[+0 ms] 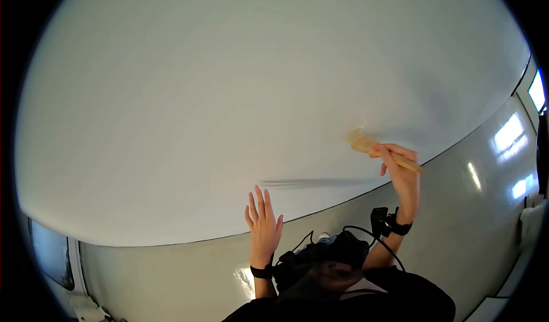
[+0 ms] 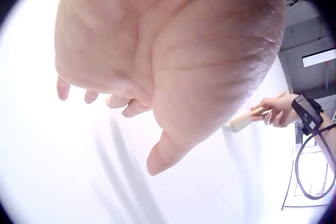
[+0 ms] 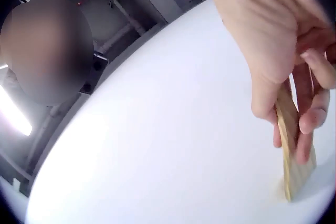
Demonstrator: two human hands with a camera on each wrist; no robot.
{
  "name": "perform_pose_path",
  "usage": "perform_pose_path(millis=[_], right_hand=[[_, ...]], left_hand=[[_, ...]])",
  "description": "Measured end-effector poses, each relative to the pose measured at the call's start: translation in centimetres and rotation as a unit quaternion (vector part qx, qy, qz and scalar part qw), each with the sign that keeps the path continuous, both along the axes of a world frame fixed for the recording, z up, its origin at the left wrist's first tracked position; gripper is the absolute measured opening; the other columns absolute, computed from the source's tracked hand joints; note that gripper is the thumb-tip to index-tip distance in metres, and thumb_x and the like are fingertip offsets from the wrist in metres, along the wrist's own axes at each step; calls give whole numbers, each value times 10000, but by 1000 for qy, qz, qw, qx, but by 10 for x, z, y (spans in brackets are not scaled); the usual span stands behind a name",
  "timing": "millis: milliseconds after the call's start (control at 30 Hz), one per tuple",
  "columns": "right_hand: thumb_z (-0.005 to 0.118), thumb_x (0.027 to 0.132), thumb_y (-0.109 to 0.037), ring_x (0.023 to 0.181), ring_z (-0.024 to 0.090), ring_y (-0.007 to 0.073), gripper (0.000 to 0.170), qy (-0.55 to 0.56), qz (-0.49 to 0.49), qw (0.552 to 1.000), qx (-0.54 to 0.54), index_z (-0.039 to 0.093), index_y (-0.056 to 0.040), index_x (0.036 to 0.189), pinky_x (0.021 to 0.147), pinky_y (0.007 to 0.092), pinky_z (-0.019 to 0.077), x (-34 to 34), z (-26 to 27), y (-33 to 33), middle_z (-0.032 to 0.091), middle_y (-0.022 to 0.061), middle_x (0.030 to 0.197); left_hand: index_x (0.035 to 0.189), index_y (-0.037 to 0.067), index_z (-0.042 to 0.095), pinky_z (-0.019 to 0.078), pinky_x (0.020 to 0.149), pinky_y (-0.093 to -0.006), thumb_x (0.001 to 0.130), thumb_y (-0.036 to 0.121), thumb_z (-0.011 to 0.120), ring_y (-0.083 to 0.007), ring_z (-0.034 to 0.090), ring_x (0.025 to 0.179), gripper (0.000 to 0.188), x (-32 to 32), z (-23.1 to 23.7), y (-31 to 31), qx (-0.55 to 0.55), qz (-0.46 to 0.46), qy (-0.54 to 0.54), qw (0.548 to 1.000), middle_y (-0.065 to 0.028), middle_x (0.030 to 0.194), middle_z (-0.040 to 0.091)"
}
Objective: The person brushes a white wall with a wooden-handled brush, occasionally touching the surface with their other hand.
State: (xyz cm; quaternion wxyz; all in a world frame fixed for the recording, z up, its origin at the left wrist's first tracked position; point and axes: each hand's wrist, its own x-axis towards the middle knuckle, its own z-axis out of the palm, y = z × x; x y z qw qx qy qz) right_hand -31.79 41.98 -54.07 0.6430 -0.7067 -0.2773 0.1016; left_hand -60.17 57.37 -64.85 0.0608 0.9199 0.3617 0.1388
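In my right hand (image 1: 398, 162) I hold a flat brush (image 1: 366, 145) with a pale wooden handle, thumb and fingers pinching it. The brush's tip is right at a large white surface (image 1: 229, 93), casting a soft shadow there. The right wrist view shows the wooden brush (image 3: 287, 129) pointing down between thumb and fingers. My left hand (image 1: 264, 225) is raised near the lower edge of the white surface, fingers straight and slightly spread, holding nothing. In the left wrist view its palm (image 2: 157, 40) fills the top, with finger shadows on the white surface below.
Below the white surface's dark edge runs a shiny greyish floor (image 1: 457, 208) with light reflections. Each wrist wears a black band, and a small camera (image 1: 380, 220) with a cable sits on the right one. A window (image 1: 51, 253) stands at the lower left.
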Motion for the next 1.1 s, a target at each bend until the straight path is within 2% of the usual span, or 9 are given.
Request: perform_pose_path(millis=[67, 167, 300, 400, 533, 600, 700, 933, 1100], right_hand=[[649, 987, -105, 540, 526, 76, 195, 18, 41, 998, -50, 765, 49, 957, 519, 233, 425, 4, -23, 11, 748, 81, 783], [653, 969, -93, 511, 508, 70, 204, 48, 70, 985, -148, 749, 55, 868, 487, 232, 403, -7, -20, 20, 696, 76, 679], [629, 963, -70, 509, 470, 57, 190, 35, 147, 989, 0, 713, 45, 838, 469, 229, 348, -18, 33, 4, 629, 55, 668], [577, 977, -37, 531, 472, 56, 155, -64, 113, 977, 167, 717, 27, 958, 494, 228, 359, -21, 49, 9, 650, 67, 770], [562, 955, 7, 606, 510, 103, 193, -96, 65, 968, 224, 709, -6, 1079, 546, 243, 395, -20, 49, 48, 658, 70, 849], [586, 939, 15, 646, 531, 138, 199, -55, 77, 981, 172, 707, -10, 1094, 587, 252, 423, -8, 27, 56, 656, 70, 865], [610, 930, 25, 671, 541, 169, 207, -249, 39, 963, 95, 703, -3, 1113, 629, 263, 449, 9, 11, 73, 694, 84, 896], [660, 914, 34, 674, 588, 177, 236, -139, 84, 987, 6, 707, -45, 1132, 659, 291, 479, -9, 13, 70, 760, 98, 889], [687, 933, -51, 612, 614, 189, 151, -103, 109, 984, -94, 720, -58, 1080, 599, 297, 463, -1, -4, 67, 737, 61, 778]], left_hand=[[1617, 17, 252, 257, 1203, -574, 938, 203, 719, -430, 192, 1565, 845, -2, 4, -2, 3, -4, 4, 1000, -229, 1713, 148], [1621, 23, 247, 252, 1205, -577, 940, 200, 716, -432, 194, 1565, 846, -3, 17, -4, -9, -10, 7, 1000, -236, 1713, 140], [1624, 32, 248, 238, 1210, -583, 943, 187, 708, -435, 192, 1567, 836, -2, 19, -5, -28, -3, 6, 1000, -247, 1712, 128], [1627, 52, 254, 229, 1212, -586, 945, 182, 705, -439, 190, 1567, 828, 3, 19, -5, -43, 11, 9, 999, -251, 1711, 123], [1632, 88, 268, 224, 1213, -586, 942, 181, 708, -446, 189, 1565, 824, 11, 17, -9, -50, 45, 13, 998, -255, 1711, 119], [1633, 95, 272, 224, 1212, -585, 936, 183, 714, -449, 185, 1565, 830, 15, 1, -6, -60, 64, 15, 996, -258, 1711, 115], [1633, 99, 273, 222, 1211, -587, 930, 187, 721, -453, 178, 1566, 839, 19, -8, -4, -71, 81, 25, 994, -260, 1712, 106], [1634, 52, 243, 206, 1220, -583, 913, 159, 730, -436, 163, 1573, 876, 17, -4, 3, -61, 92, 25, 994, -263, 1713, 94], [1638, 28, 204, 203, 1222, -576, 911, 168, 738, -410, 172, 1578, 913, 24, 31, 32, 47, 151, 9, 987, -252, 1717, 95]])
